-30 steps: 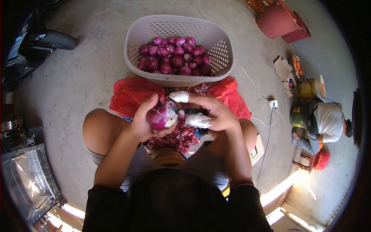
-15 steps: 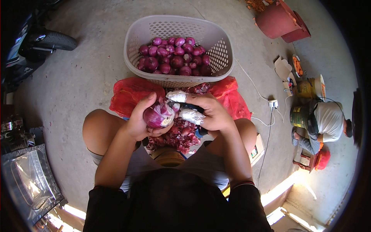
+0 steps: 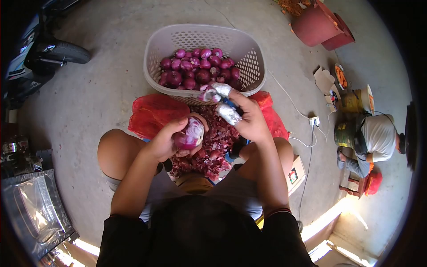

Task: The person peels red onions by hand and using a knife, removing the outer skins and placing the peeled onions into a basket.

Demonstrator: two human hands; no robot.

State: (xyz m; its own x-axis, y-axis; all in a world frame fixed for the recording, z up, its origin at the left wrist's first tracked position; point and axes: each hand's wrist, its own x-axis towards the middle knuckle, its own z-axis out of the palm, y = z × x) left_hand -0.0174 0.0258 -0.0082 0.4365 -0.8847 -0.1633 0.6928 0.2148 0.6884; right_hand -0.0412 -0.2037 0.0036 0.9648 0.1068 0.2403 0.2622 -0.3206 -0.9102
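Observation:
My left hand [image 3: 167, 141] is closed round a red onion [image 3: 191, 133], partly stripped, its pale purple and white layers facing up. My right hand [image 3: 250, 118] has thumb and forefinger wrapped in silvery-white covering. Between these fingers it grips a small blue-and-dark tool [image 3: 228, 103], mostly hidden, whose exact kind I cannot make out. A loose piece of onion peel [image 3: 208, 93] is at its fingertips, over the near rim of the basket. Beneath both hands lies a heap of dark red onion skins [image 3: 209, 153].
A grey plastic basket [image 3: 151, 58] of red onions stands ahead, with red mesh sacks [image 3: 155, 115] before it. At right are a power strip [image 3: 314, 120] with cables, buckets [image 3: 351, 101] and a seated person [image 3: 378, 135]. A motorcycle wheel [image 3: 66, 51] is at left.
My right hand has moved away from the onion, forward towards the basket, with peel at its fingertips. The onion, still in my left hand, shows a barer surface.

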